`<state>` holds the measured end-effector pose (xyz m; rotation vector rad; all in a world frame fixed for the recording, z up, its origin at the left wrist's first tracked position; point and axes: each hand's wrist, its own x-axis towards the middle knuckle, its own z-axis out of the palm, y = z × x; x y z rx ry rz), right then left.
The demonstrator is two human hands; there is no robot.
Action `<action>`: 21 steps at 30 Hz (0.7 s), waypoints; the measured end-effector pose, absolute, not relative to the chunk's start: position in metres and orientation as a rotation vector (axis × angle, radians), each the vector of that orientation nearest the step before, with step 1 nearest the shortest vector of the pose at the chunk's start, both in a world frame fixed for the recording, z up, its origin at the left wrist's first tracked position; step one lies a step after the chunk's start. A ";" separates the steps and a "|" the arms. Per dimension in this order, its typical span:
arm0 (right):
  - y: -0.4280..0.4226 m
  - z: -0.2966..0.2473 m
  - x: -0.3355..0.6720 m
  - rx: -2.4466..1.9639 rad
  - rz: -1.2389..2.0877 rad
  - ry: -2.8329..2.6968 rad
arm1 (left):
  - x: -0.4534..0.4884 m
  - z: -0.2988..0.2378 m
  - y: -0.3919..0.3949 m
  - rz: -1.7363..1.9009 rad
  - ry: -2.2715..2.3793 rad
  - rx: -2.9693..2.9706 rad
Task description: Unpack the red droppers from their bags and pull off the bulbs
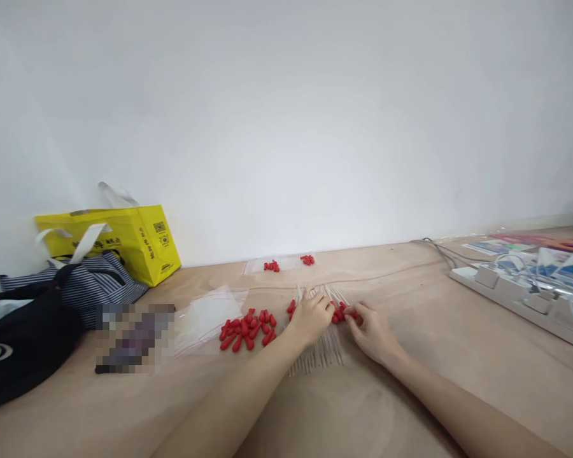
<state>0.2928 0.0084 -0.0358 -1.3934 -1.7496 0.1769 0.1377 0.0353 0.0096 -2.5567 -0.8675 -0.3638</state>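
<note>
Thin clear tubes (318,356) lie side by side in a spread row on the wooden table. My left hand (312,316) rests over their middle with its fingers curled down. Its fingertips are partly hidden, so whatever they hold does not show. Just to the right, the thumb and fingers of my right hand (370,331) pinch a small red bulb (354,313) at the edge of a little cluster of red bulbs (337,313). A larger pile of red bulbs (251,327) sits left of my left forearm.
Clear plastic bags (207,315) lie beside the big pile. Two small groups of red pieces (271,266) rest near the wall. A yellow bag (148,245), a striped bag (102,283) and a black bag (23,343) stand left. A white power strip (510,302) with cables lies right.
</note>
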 end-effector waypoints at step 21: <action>-0.030 -0.029 0.242 -0.847 -0.372 -2.168 | 0.040 -0.011 -0.034 -1.028 -1.290 -2.744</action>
